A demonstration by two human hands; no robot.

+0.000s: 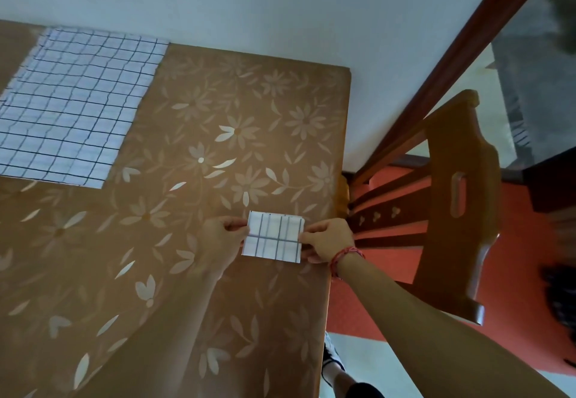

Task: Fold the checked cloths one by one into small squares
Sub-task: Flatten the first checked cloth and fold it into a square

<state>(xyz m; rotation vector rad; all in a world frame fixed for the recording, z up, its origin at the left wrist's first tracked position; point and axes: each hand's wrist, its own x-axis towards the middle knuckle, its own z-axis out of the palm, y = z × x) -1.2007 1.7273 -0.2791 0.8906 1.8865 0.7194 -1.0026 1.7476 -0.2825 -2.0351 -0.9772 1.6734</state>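
Presently catalogued, one head view:

Folded cloth: small checked cloth (272, 237), white with dark lines, folded to a near-square packet; lies between the two sets of fingers, flat on the table near its right edge.

Left hand: left hand (220, 238) at the packet's left edge; thumb and fingertips (240, 226) pinched on that edge, the other fingers curled under the palm.

Right hand: right hand (327, 239) at the packet's right edge; fingertips (307, 237) pinched on the edge at the level of the packet's middle line, knuckles raised. Red cord bracelet (344, 257) on the wrist behind them.

Unfolded cloth: large checked cloth (74, 107), same pattern, spread flat well beyond and to the left of the left fingers, at the far left part of the table against the wall.

Table: surface covered by a brown tablecloth (193, 154) with pale flower print; bare cover all around both hands.

Chair: wooden chair (448, 210) just past the right fingers, off the table's right edge, standing on a red floor (517, 241).

Wall: pale wall (249, 1) behind the table's far edge.

Shoe: white-and-dark shoe (332, 360) below the right forearm, beside the table edge.
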